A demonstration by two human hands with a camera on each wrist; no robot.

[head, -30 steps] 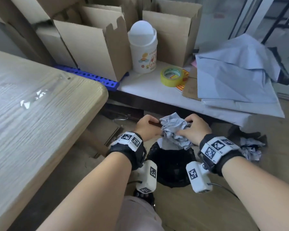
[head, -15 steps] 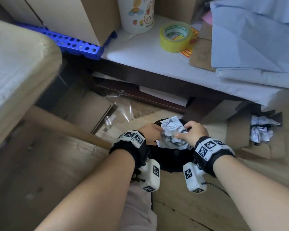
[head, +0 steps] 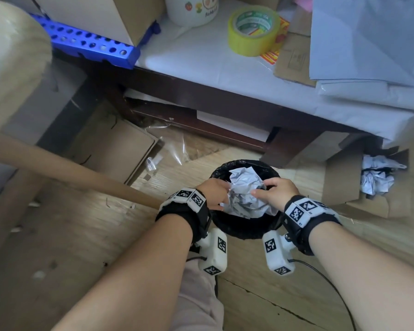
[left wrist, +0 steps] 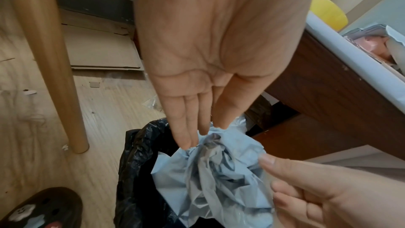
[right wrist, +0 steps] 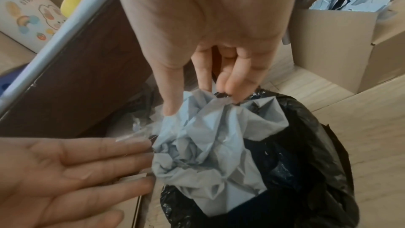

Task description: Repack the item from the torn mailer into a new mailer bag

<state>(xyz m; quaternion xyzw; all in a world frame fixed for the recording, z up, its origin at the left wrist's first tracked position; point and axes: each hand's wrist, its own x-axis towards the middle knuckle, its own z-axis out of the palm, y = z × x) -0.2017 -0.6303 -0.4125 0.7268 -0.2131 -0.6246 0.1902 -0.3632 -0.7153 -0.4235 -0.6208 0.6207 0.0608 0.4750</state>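
Your left hand (head: pixel 213 193) and right hand (head: pixel 276 192) meet over the black-lined bin (head: pixel 244 229) on the floor, with the crumpled pale-blue torn mailer (head: pixel 245 194) between them, directly above the bin's mouth. Your left fingers (left wrist: pixel 186 122) are straight, their tips touching the wad's left side. Your right fingers (right wrist: pixel 236 83) curl down and pinch the crumpled top of the mailer, with the thumb against its near side. Behind the bin stands the low counter (head: pixel 201 65), with a yellow tape roll (head: pixel 253 32) near its front edge and flat blue mailer bags (head: pixel 368 39) stacked at its right end. A cardboard box (head: pixel 344 185) on the floor to the right of the bin holds more crumpled mailers.
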